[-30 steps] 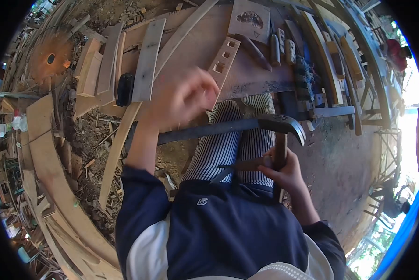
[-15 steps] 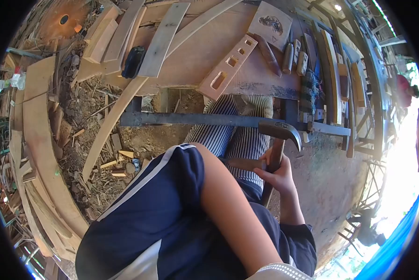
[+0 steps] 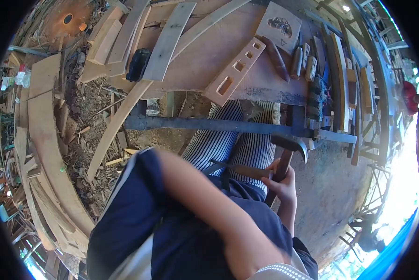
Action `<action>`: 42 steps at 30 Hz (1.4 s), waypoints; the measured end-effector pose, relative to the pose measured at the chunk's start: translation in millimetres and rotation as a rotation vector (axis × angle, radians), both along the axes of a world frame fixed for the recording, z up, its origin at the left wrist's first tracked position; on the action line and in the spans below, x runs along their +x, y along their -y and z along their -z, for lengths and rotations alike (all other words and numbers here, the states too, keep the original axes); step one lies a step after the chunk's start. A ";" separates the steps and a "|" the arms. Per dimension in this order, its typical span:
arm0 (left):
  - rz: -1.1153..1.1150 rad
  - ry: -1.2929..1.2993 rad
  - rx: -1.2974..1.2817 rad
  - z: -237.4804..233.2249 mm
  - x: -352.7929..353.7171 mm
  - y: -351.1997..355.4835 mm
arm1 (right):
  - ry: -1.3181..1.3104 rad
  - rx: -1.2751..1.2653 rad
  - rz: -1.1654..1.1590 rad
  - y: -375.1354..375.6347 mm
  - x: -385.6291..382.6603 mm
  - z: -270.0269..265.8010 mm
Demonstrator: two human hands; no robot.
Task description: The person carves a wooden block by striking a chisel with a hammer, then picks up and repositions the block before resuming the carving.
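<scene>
My right hand [image 3: 283, 183] is closed around the wooden handle of a claw hammer [image 3: 290, 142], whose dark head points up and away from me. The same hand also grips a chisel [image 3: 251, 171]; its wooden handle lies crosswise over my lap and its dark blade points left. My left arm is bent, elbow to the left, with the forearm running back to the bottom edge; my left hand is out of sight. Ahead of my knees, a wooden piece with several rectangular holes [image 3: 235, 71] rests on the workbench [image 3: 195, 65].
A dark metal bar [image 3: 186, 123] spans above my thighs. Wooden-handled tools [image 3: 296, 63] and a board with a hollow [image 3: 279, 25] lie at the bench's far right. Planks [image 3: 170, 42] and a black object [image 3: 137, 64] sit left. Wood scraps [image 3: 118, 161] litter the ground.
My left elbow and forearm have swung left and lower, showing more of the chisel blade. The right hand keeps its hold on hammer and chisel. The whole view has shifted slightly.
</scene>
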State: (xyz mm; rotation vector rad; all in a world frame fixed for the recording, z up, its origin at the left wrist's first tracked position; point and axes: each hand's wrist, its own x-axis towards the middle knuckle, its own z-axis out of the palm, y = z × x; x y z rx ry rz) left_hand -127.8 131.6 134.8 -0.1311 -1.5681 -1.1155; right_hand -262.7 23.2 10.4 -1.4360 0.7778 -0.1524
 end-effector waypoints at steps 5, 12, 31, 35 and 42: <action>-0.293 0.217 -0.238 -26.1 -34.4 34.7 | -0.083 -0.050 -0.012 10.5 9.8 -5.8; -0.146 0.348 -0.296 -6.8 -51.1 46.2 | -0.084 -0.062 0.036 6.9 -2.8 4.3; -0.128 0.428 -0.007 -11.9 24.9 -23.0 | -0.021 -0.097 0.004 -7.1 4.3 -12.6; -0.374 0.373 -0.065 -14.7 -98.8 -5.9 | -0.031 -0.127 -0.012 -1.2 13.1 -9.7; -0.784 0.255 -0.229 -3.1 -86.7 29.6 | -0.052 -0.137 -0.019 -1.4 26.2 -16.3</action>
